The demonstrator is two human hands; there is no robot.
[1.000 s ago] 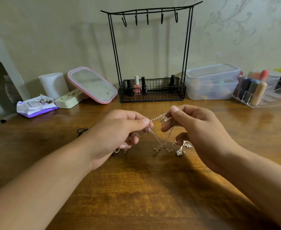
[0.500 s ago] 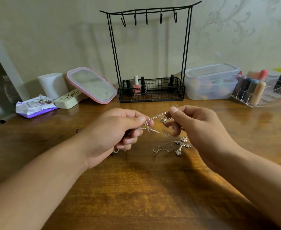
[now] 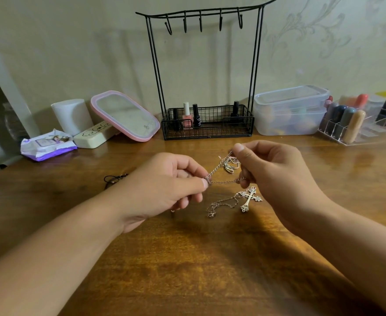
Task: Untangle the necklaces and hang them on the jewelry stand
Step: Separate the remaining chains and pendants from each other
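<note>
Head view showed left hand (image 3: 164,190) and right hand (image 3: 276,176) each pinching the chain (image 3: 225,181) (cross pendant (image 3: 249,198) on the counter (image 3: 199,258)), best teased gently apart.

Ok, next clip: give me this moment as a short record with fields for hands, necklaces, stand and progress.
left hand: left hand pinches the silver chain at its fingertips
right hand: right hand pinches the same chain, drawn across between the hands
cross pendant: cross pendant lies on the wooden table with slack chain beside it
jewelry stand: jewelry stand at the back, hooks bare
basket: nail polish bottles in the stand's wire base
progress: nothing hung yet
</note>
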